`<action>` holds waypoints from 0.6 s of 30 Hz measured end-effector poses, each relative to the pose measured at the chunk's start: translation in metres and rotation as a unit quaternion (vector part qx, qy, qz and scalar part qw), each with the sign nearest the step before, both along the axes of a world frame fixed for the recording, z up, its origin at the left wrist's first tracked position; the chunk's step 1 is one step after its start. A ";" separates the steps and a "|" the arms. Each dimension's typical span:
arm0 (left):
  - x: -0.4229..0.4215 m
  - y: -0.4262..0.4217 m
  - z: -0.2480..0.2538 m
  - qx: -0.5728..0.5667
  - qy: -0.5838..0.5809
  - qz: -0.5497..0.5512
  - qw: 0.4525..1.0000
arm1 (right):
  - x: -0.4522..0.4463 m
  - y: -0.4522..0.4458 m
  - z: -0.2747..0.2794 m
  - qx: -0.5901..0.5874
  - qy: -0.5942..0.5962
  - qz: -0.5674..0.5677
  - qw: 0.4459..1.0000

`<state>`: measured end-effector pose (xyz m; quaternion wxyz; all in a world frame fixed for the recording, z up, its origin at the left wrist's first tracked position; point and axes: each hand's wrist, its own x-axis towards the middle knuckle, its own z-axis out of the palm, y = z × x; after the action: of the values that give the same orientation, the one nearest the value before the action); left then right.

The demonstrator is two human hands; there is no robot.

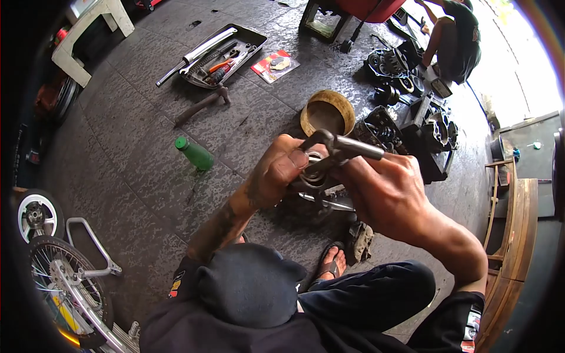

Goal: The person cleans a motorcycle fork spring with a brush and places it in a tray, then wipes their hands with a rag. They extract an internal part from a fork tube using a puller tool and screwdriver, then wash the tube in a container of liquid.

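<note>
Both hands are raised in front of me around a dark steel clamp-shaped tool (359, 147) with a curved jaw and a round bar. Against it is a round metal part (314, 165) with shiny rings, perhaps a coil spring. My left hand (278, 170) is closed, its thumb pressing beside the rings. Fingers of my right hand (388, 188) wrap around the tool's lower side, below the bar. Just beyond my hands stands a yellowish round tub (305, 117). Under them, a shiny metal piece (335, 203) is partly hidden.
A green bottle (195, 154) and a hammer (200, 107) are at left, with a tool tray (254, 49) and a packet (275, 65) farther off. Engine parts (391, 66) lie at right near another person (462, 44). A rag (359, 241) is by my foot; wheels (42, 215) stand lower left.
</note>
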<state>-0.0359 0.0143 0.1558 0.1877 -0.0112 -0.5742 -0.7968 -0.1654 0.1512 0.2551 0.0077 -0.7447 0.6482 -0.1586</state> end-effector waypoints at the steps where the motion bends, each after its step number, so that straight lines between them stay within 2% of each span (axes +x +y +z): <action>1: 0.002 0.002 0.001 0.021 -0.007 0.019 1.000 | 0.004 0.000 0.002 0.004 0.010 -0.011 1.000; 4: 0.005 -0.001 -0.003 0.063 -0.005 0.019 0.998 | 0.003 -0.007 0.005 0.015 0.003 -0.004 1.000; 8: 0.003 0.001 0.002 0.013 0.003 0.024 1.000 | 0.001 -0.005 -0.001 0.009 -0.060 -0.016 0.998; 10: 0.001 0.006 0.005 0.039 -0.002 0.059 0.998 | 0.000 -0.004 0.000 0.028 -0.052 -0.023 0.998; 11: 0.000 0.006 0.006 0.046 -0.002 0.069 0.997 | 0.002 -0.004 -0.001 0.008 -0.103 -0.039 0.994; 13: 0.000 0.001 0.003 -0.015 0.004 0.037 0.999 | 0.004 -0.006 0.003 0.011 -0.161 -0.047 0.986; 14: -0.001 0.000 0.000 -0.016 0.004 0.035 0.999 | 0.006 -0.009 0.000 -0.031 -0.140 -0.023 0.989; 16: 0.000 0.001 -0.005 0.041 0.001 0.023 0.999 | 0.006 -0.008 0.006 -0.012 -0.123 -0.024 0.992; 18: 0.000 0.002 -0.005 0.039 0.003 0.032 0.999 | 0.004 -0.011 -0.001 -0.051 -0.158 -0.037 0.985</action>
<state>-0.0357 0.0163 0.1510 0.2153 0.0124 -0.5421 -0.8122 -0.1616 0.1405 0.2544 0.0656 -0.6855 0.6567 -0.3073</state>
